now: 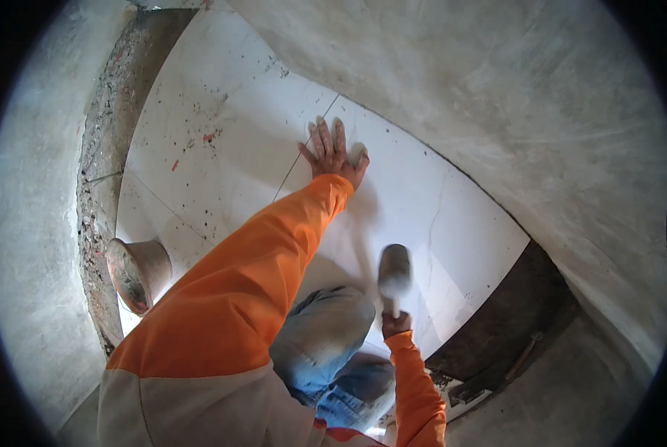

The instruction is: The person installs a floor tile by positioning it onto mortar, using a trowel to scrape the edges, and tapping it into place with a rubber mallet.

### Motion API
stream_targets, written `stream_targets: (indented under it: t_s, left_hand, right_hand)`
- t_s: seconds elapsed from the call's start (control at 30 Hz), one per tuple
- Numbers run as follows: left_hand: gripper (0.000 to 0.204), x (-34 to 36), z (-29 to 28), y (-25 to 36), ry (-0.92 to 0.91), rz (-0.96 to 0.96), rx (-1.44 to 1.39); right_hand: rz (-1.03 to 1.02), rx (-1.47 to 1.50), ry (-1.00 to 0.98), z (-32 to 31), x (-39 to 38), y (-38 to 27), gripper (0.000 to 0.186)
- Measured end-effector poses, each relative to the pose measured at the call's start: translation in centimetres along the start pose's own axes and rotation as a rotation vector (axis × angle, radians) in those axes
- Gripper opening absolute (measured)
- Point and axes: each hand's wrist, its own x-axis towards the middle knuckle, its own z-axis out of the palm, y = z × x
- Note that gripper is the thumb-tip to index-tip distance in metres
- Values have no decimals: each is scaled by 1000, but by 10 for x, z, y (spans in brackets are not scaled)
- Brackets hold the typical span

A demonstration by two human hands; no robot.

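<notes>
My left hand (pixel 332 155) lies flat with its fingers spread on the white floor tiles (pixel 251 141), next to the dark joint between two of them. Closed round the pale handle of a rubber mallet (pixel 394 270), my right hand (pixel 396 325) is nearer to me and to the right. The mallet's grey-black head points away from me above the tile and looks slightly blurred. Whether the head touches the tile, I cannot tell. Orange sleeves cover both my forearms.
A worn round bucket (pixel 138 272) stands tilted at the left. Bare grey walls (pixel 490 89) rise on both sides. Rough broken mortar (pixel 99 171) runs along the left wall. Past the tiles' right edge lies dark bare ground (pixel 508 309). Crumbs and red bits (pixel 208 138) dot the tiles.
</notes>
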Motion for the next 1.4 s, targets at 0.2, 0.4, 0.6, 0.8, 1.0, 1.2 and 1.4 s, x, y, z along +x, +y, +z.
stream_targets:
  t_s: [0.2, 0.4, 0.6, 0.8, 1.0, 1.2, 1.4]
  left_hand:
    - [82, 3, 0, 1, 51, 16, -16]
    - [75, 16, 49, -2, 183, 59, -385]
    - [76, 16, 52, 4, 284, -34, 104]
    - [75, 23, 70, 7, 236, 106, -470]
    - [79, 17, 49, -13, 125, -21, 42]
    - [79, 26, 42, -10, 91, -71, -64]
    - [79, 21, 40, -4, 91, -81, -44]
  right_hand:
    - [161, -100, -47, 14, -10, 35, 14]
    - [412, 387, 285, 22, -41, 37, 21]
    - [235, 522, 525, -12, -40, -3, 19]
    - [-8, 549, 754, -7, -43, 23, 12]
    - [149, 762, 709, -41, -52, -12, 13]
    - [249, 742, 530, -46, -53, -24, 19]
    - [347, 715, 440, -35, -49, -19, 16]
